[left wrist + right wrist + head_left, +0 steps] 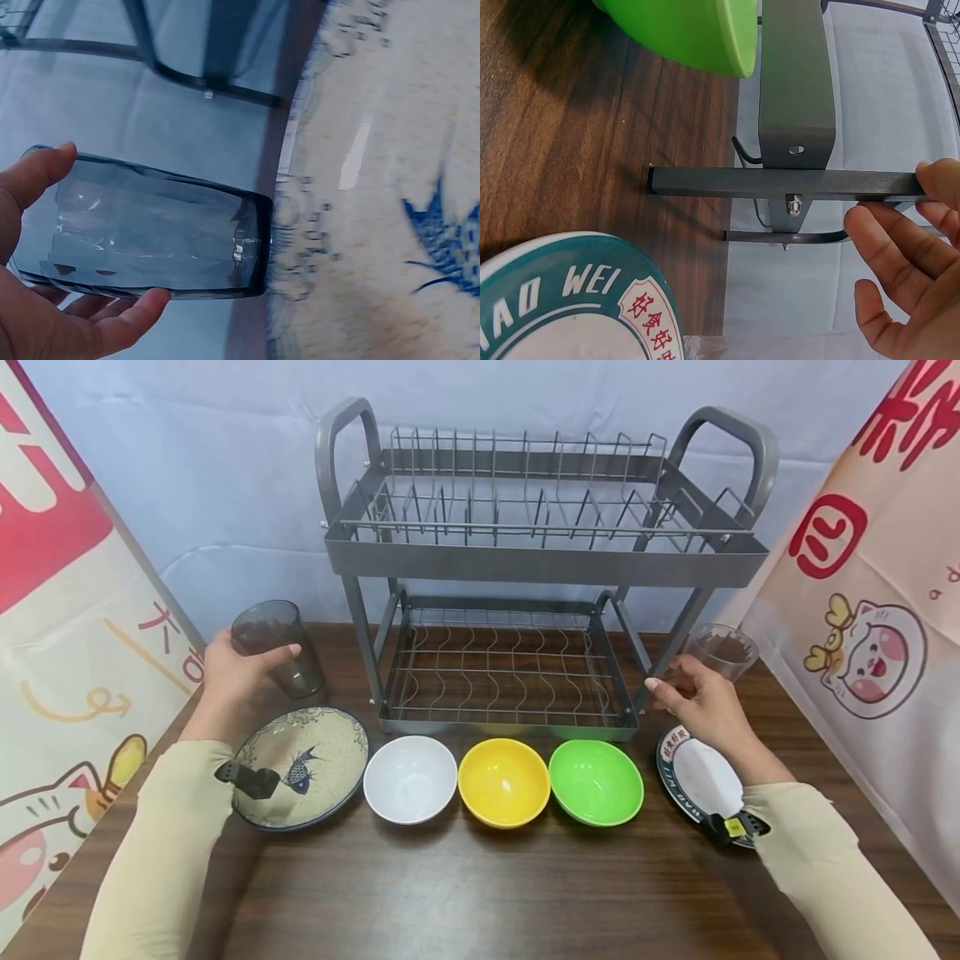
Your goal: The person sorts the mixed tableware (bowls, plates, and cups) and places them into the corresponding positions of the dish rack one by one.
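My left hand point(232, 672) grips a tall smoky dark glass point(281, 652), which is tilted behind the fish-patterned plate point(330, 760). In the left wrist view, thumb and fingers wrap opposite sides of that glass point(157, 225). My right hand point(701, 697) is at the front right leg of a grey two-tier dish rack point(547, 564). The right wrist view has the thumb on one side of this leg point(840, 184) and the fingertips on the other, pinching it. A clear glass point(723, 652) stands just behind the right hand, partly hidden by it.
White point(410, 781), yellow point(503, 783) and green bowls point(596, 782) sit in a row before the rack. A green-rimmed oval plate point(701, 777) lies under my right wrist. Printed cloths point(862, 593) hang at both sides of the wooden table point(450, 893).
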A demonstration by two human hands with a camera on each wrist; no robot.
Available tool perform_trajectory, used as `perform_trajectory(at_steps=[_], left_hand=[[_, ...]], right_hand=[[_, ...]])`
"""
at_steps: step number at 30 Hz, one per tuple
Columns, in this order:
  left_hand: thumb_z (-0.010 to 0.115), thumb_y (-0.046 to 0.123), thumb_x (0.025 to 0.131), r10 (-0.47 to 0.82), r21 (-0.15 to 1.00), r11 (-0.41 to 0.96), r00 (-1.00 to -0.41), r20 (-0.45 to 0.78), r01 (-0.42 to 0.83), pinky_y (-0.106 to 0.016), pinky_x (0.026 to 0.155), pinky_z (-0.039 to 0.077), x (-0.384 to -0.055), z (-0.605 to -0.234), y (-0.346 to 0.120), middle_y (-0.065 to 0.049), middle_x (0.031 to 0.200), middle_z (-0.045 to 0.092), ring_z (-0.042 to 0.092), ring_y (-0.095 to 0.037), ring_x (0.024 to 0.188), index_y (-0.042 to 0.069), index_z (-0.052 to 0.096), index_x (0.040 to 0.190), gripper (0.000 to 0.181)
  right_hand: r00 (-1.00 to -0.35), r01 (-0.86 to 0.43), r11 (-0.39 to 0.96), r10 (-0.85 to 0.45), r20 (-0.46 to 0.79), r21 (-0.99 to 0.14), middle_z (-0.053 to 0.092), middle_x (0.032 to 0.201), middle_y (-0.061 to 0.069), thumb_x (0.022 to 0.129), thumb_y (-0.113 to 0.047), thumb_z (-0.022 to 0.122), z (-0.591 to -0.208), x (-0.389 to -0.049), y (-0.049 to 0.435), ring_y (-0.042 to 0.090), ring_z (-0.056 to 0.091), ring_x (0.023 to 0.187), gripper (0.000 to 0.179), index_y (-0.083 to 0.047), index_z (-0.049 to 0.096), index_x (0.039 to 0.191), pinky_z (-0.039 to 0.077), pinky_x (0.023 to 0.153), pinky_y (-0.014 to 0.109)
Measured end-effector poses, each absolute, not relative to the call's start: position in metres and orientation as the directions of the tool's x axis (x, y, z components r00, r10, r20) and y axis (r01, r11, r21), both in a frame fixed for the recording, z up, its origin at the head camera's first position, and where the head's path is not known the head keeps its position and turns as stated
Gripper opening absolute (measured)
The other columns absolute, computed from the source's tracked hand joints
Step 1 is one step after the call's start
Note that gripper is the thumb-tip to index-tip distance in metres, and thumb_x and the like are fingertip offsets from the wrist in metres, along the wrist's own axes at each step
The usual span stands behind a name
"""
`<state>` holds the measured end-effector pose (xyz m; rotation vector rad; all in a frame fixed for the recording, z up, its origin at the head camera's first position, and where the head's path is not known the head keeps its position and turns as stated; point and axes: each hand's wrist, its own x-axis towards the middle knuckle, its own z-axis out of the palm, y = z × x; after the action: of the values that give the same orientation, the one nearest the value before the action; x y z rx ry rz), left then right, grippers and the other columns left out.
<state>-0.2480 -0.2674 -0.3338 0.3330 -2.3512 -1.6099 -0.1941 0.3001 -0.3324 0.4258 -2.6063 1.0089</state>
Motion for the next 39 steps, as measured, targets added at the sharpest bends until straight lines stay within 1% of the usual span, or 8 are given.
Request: perform_trajectory(at_steps=[6, 13, 16, 20, 24, 28, 34, 39], left_hand=[[0.076, 0.049, 0.072, -0.314, 0.864, 0.501, -0.941, 0.124, -0.053, -0.040, 0.091, 0.039, -0.239, -0.319, -0.276, -0.017, 0.131, 0.040, 0.042, -0.027, 0.114, 0.004, 0.025, 0.144, 0.098], [0.077, 0.048, 0.071, -0.304, 0.866, 0.496, -0.946, 0.108, -0.060, -0.030, 0.069, 0.051, -0.235, -0.317, -0.277, -0.015, 0.129, 0.040, 0.049, -0.023, 0.100, 0.006, 0.026, 0.143, 0.098], [0.077, 0.046, 0.071, -0.286, 0.872, 0.488, -0.951, 0.115, -0.041, -0.031, 0.066, 0.053, -0.235, -0.318, -0.276, -0.015, 0.128, 0.041, 0.051, -0.021, 0.096, 0.005, 0.027, 0.142, 0.096], [0.077, 0.044, 0.073, -0.271, 0.866, 0.499, -0.953, 0.138, -0.016, -0.030, 0.069, 0.051, -0.234, -0.319, -0.275, -0.017, 0.129, 0.040, 0.048, -0.022, 0.101, 0.005, 0.026, 0.143, 0.095], [0.077, 0.045, 0.072, -0.275, 0.848, 0.529, -0.949, 0.153, -0.017, -0.037, 0.084, 0.045, -0.231, -0.318, -0.274, -0.020, 0.132, 0.039, 0.043, -0.028, 0.110, 0.005, 0.025, 0.144, 0.097], [0.077, 0.048, 0.071, -0.285, 0.832, 0.554, -0.946, 0.157, -0.029, -0.049, 0.098, 0.029, -0.228, -0.316, -0.274, -0.020, 0.138, 0.036, 0.033, -0.033, 0.122, 0.006, 0.026, 0.145, 0.100], [0.077, 0.047, 0.072, -0.251, 0.819, 0.574, -0.948, 0.195, 0.016, -0.051, 0.099, 0.028, -0.221, -0.315, -0.272, -0.018, 0.137, 0.038, 0.034, -0.032, 0.121, 0.006, 0.030, 0.143, 0.095], [0.079, 0.044, 0.071, -0.207, 0.815, 0.575, -0.952, 0.226, 0.069, -0.048, 0.096, 0.031, -0.212, -0.312, -0.268, -0.012, 0.125, 0.047, 0.041, -0.027, 0.115, 0.009, 0.040, 0.136, 0.084]], right_hand=[[-0.906, -0.379, 0.709, -0.155, 0.394, -0.594, 0.065, 0.086, 0.023, 0.092, -0.013, 0.060, -0.333, -0.194, 0.299, 0.028, 0.066, 0.068, 0.019, 0.002, 0.053, 0.100, 0.046, 0.055, 0.015], [-0.904, -0.388, 0.701, -0.161, 0.397, -0.599, 0.065, 0.086, 0.023, 0.092, -0.012, 0.060, -0.332, -0.194, 0.299, 0.029, 0.066, 0.068, 0.018, 0.003, 0.053, 0.100, 0.045, 0.057, 0.013], [-0.902, -0.391, 0.699, -0.163, 0.400, -0.598, 0.065, 0.086, 0.023, 0.092, -0.012, 0.060, -0.332, -0.194, 0.299, 0.028, 0.066, 0.067, 0.018, 0.002, 0.053, 0.100, 0.045, 0.056, 0.013], [-0.902, -0.392, 0.700, -0.163, 0.401, -0.597, 0.065, 0.086, 0.023, 0.092, -0.012, 0.060, -0.333, -0.194, 0.300, 0.024, 0.066, 0.066, 0.018, 0.002, 0.053, 0.100, 0.046, 0.056, 0.014], [-0.903, -0.387, 0.703, -0.159, 0.399, -0.597, 0.065, 0.086, 0.023, 0.092, -0.012, 0.060, -0.333, -0.194, 0.300, 0.026, 0.066, 0.067, 0.019, 0.003, 0.053, 0.101, 0.045, 0.056, 0.014], [-0.904, -0.385, 0.705, -0.158, 0.397, -0.596, 0.065, 0.087, 0.024, 0.092, -0.012, 0.060, -0.333, -0.194, 0.299, 0.030, 0.066, 0.068, 0.020, 0.003, 0.053, 0.102, 0.045, 0.056, 0.014], [-0.908, -0.378, 0.706, -0.154, 0.391, -0.599, 0.065, 0.088, 0.025, 0.092, -0.013, 0.060, -0.333, -0.193, 0.300, 0.032, 0.066, 0.069, 0.022, 0.004, 0.052, 0.104, 0.045, 0.056, 0.014], [-0.905, -0.380, 0.711, -0.154, 0.395, -0.592, 0.065, 0.088, 0.025, 0.092, -0.013, 0.060, -0.334, -0.193, 0.299, 0.033, 0.066, 0.069, 0.023, 0.004, 0.051, 0.104, 0.045, 0.056, 0.014]])
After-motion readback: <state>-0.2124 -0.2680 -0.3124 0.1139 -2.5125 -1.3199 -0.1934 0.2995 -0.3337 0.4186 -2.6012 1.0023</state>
